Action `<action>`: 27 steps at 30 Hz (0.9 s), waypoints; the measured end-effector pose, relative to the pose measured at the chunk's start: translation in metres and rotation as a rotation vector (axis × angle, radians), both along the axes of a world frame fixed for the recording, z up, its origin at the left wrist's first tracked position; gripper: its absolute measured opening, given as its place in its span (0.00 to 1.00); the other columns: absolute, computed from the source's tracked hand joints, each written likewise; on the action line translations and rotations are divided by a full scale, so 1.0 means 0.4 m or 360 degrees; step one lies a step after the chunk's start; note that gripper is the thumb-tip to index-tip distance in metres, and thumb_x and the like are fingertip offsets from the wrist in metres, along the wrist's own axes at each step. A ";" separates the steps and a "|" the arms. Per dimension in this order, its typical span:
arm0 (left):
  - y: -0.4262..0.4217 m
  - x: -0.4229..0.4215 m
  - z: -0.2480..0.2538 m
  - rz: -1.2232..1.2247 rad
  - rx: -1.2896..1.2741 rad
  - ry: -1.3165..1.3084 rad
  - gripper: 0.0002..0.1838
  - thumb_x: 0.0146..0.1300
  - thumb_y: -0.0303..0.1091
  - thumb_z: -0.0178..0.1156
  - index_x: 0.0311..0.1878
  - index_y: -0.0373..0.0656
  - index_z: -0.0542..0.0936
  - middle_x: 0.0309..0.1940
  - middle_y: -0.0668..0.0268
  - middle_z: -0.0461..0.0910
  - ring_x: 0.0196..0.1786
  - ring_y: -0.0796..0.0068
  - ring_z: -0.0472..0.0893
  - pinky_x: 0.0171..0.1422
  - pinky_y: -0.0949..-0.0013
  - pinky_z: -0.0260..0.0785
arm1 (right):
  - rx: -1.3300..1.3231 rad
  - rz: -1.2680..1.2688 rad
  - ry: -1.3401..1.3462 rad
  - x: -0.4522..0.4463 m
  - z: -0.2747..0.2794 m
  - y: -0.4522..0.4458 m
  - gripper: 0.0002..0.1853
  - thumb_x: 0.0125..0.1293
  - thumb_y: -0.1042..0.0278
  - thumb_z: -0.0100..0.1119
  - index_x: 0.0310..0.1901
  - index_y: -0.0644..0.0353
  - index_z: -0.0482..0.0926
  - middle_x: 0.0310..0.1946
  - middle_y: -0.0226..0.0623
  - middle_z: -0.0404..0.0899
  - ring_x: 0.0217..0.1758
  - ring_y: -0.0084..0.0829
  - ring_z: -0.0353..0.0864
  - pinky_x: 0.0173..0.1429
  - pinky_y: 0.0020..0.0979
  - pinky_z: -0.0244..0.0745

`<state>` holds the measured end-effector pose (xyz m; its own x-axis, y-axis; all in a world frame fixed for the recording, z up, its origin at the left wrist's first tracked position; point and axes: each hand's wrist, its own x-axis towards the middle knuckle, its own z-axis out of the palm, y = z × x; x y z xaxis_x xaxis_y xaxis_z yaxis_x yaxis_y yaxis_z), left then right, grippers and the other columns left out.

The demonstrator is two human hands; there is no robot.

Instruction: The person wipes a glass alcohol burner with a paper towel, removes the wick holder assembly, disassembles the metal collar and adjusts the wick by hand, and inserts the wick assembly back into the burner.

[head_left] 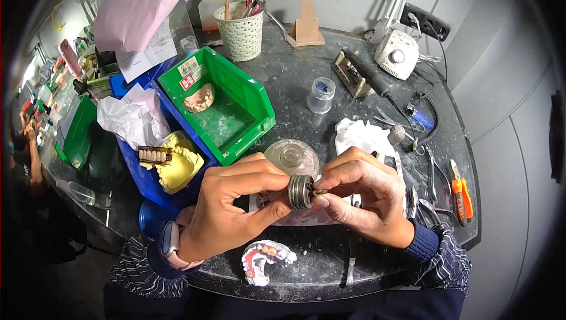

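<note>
In the middle of the view, my left hand (236, 193) pinches a ribbed dark metal cylinder (300, 191) between thumb and fingers. My right hand (365, 196) is closed on a thin dark metal stem (319, 191) at the cylinder's right end; whether the two are one piece I cannot tell. Just behind the hands stands a round glass jar with a knobbed lid (292, 154). Below them, near the bench's front edge, lies a dental cast with red and tooth-coloured parts (259, 267). A slim metal tool (352, 261) lies below my right hand.
On the left, a green bin (253, 111) with a dental cast (200, 98) overlaps a blue bin (138, 181) holding a yellow cast (180, 170). Behind are a white basket (240, 37) and a small tub (321, 96). A rotary handpiece (367, 72) and orange-handled pliers (461, 199) lie right.
</note>
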<state>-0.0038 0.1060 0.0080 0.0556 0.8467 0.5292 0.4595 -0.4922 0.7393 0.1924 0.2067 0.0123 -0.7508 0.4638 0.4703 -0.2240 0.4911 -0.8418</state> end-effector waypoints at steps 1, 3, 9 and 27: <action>0.001 -0.001 -0.003 -0.0013 0.0008 -0.0016 0.11 0.51 0.23 0.71 0.38 0.32 0.82 0.32 0.60 0.83 0.33 0.70 0.80 0.37 0.71 0.70 | -0.0007 0.0002 0.0007 0.000 -0.003 0.001 0.09 0.61 0.79 0.65 0.43 0.68 0.80 0.40 0.41 0.78 0.42 0.28 0.82 0.44 0.26 0.80; 0.004 -0.003 -0.011 -0.0039 0.0023 -0.0046 0.10 0.52 0.23 0.71 0.38 0.33 0.82 0.32 0.60 0.83 0.33 0.71 0.79 0.37 0.72 0.70 | 0.0061 0.0041 0.0016 0.003 -0.010 0.008 0.12 0.58 0.77 0.68 0.44 0.67 0.79 0.41 0.41 0.77 0.41 0.27 0.80 0.44 0.25 0.80; -0.010 0.014 -0.007 0.0050 -0.0274 -0.0385 0.10 0.55 0.25 0.70 0.39 0.35 0.83 0.33 0.62 0.82 0.32 0.74 0.78 0.37 0.73 0.69 | -0.0006 -0.0027 0.0179 -0.011 -0.010 -0.004 0.28 0.53 0.72 0.75 0.56 0.67 0.75 0.46 0.41 0.77 0.43 0.28 0.82 0.46 0.27 0.80; 0.016 -0.014 0.018 0.0399 0.0089 -0.0283 0.13 0.55 0.21 0.58 0.44 0.35 0.83 0.42 0.57 0.84 0.47 0.66 0.81 0.55 0.66 0.69 | -0.0007 -0.0258 0.0053 -0.023 0.085 0.041 0.23 0.54 0.72 0.74 0.51 0.69 0.78 0.44 0.39 0.82 0.49 0.28 0.83 0.58 0.33 0.79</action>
<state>-0.0093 0.1125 0.0153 -0.2491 0.7917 0.5578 0.4378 -0.4217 0.7940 0.1833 0.2232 0.0465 -0.6501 0.5799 0.4911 -0.1697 0.5192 -0.8377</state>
